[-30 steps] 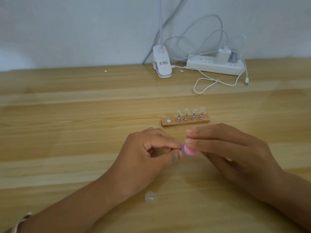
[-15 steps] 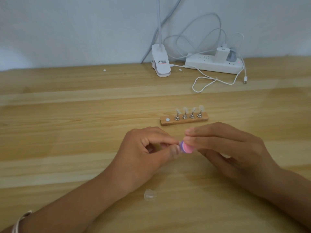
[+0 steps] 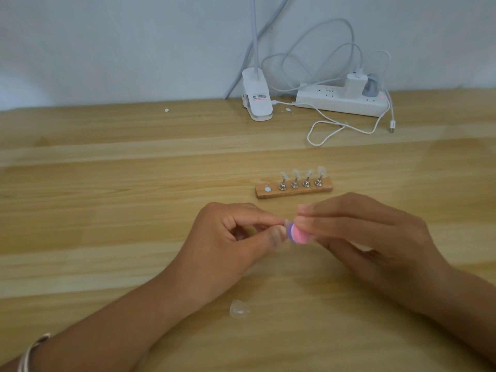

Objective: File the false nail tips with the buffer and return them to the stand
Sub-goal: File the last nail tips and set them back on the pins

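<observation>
Centre frame: the person's left hand (image 3: 228, 237) pinches a clear false nail tip (image 3: 286, 223) between thumb and forefinger. The other fingers are curled toward the palm. The tip is small and largely hidden by the fingertips.

A small pink-and-purple buffer (image 3: 298, 234) meets the tip from the right side of the picture. It is gripped in the right hand (image 3: 362, 232), with the forefinger and middle finger laid along its top.

Both hands work over a pale wooden surface (image 3: 107, 210), and the forearms run out toward the lower corners. A thin bracelet (image 3: 29, 350) circles the left wrist at the bottom-left edge.

In the lower middle, below the hands, a second clear nail tip (image 3: 239, 308) lies loose on the surface.

Just above the hands sits the wooden stand (image 3: 326, 187), a short bar with four metal holders (image 3: 294, 184) in a row. Each holder bears a clear tip (image 3: 296, 173). A white round pad (image 3: 267, 189) shows at the stand's left end.

Farther up, along the white wall (image 3: 107, 49), stand the base of a white clip lamp (image 3: 257, 100) and a white power strip (image 3: 322, 99) with plugs and a red light. A white cable (image 3: 319, 139) loops across the surface beside them.
</observation>
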The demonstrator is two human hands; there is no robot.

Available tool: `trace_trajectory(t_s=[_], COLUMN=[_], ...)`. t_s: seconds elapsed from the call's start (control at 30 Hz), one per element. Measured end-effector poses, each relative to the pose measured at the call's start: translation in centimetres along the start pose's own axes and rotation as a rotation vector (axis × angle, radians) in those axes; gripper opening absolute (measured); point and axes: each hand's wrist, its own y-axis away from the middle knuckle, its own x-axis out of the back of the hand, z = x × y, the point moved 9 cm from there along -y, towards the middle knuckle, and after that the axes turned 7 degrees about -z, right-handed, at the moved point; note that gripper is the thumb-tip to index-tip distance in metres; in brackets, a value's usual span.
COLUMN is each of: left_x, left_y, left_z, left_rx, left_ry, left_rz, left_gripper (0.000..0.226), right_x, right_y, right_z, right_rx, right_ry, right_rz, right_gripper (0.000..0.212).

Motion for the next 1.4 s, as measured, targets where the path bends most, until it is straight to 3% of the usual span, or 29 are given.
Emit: trace_trajectory(t_s=[0.2, 0.33, 0.47, 0.67, 0.83, 1.4], left_x=[-0.1, -0.1, -0.1, -0.3, -0.6, -1.0], left_y=[0.1, 0.0, 0.0, 0.0, 0.0, 0.2], left_z=[-0.1, -0.1, -0.1, -0.3, -0.1, 0.3], left_rx=[0.019, 0.038, 0.034, 0.055, 0.05, 0.013], left_ry=[0.045, 0.046, 0.052, 0.085, 0.088, 0.066], left_rz=[0.005, 0.012, 0.011, -0.003, -0.035, -0.09], left_gripper=[0.009, 0.01, 0.013, 0.013, 0.016, 0.015], right_x=[-0.5, 0.3, -0.7, 1.7, -0.1, 0.1], right_y=[0.0, 0.1, 0.2, 0.2, 0.1, 0.0], right_z=[-1.0, 0.3, -1.0, 1.9, -0.3, -0.2], right_rx=[0.048, -0.025, 0.054, -0.136, -0.033, -0.014], right_ry=[-0.003, 0.022, -0.028, 0.018, -0.048, -0.023], right_rz=[-0.001, 0.047, 0.018, 0.109, 0.034, 0.052], right_gripper=[0.02, 0.021, 0.017, 0.02, 0.022, 0.021])
